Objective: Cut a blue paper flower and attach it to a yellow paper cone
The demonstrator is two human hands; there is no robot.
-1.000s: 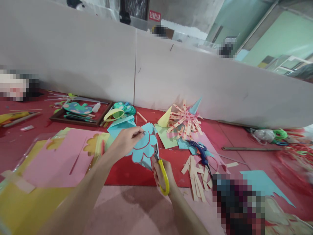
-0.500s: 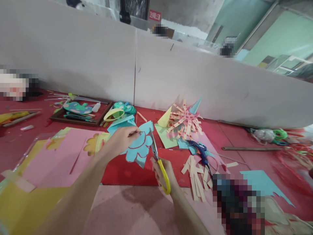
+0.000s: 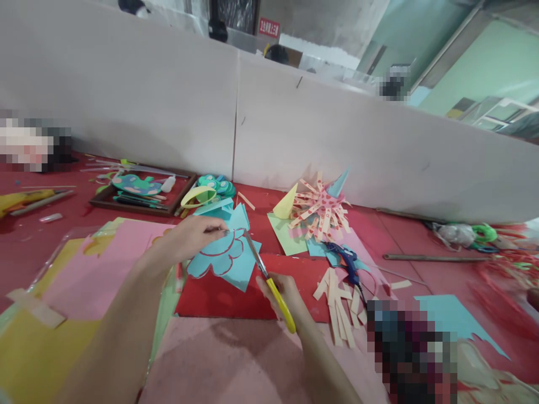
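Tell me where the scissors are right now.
In the head view, the scissors are below centre in the right hand, blades at the blue paper.

Red tabletop, stocked left to right

Red tabletop (image 3: pixel 366 233). Far left: dark-framed tray (image 3: pixel 130 210); green discs (image 3: pixel 217 185) piled just right of it. Near left: yellow sheet (image 3: pixel 33 359), pink sheet (image 3: pixel 105 269) over part of it. Middle: red board (image 3: pixel 252 300), flat. Beyond it, pale green sheet (image 3: pixel 290 235). Right of the board: pale strips (image 3: pixel 334 308), heaped loosely. Farther right: thin pole (image 3: pixel 433 257), lying crosswise; nearer, blue sheet (image 3: pixel 455 320), one edge ragged. Right edge: tangled red strands (image 3: pixel 505 272).
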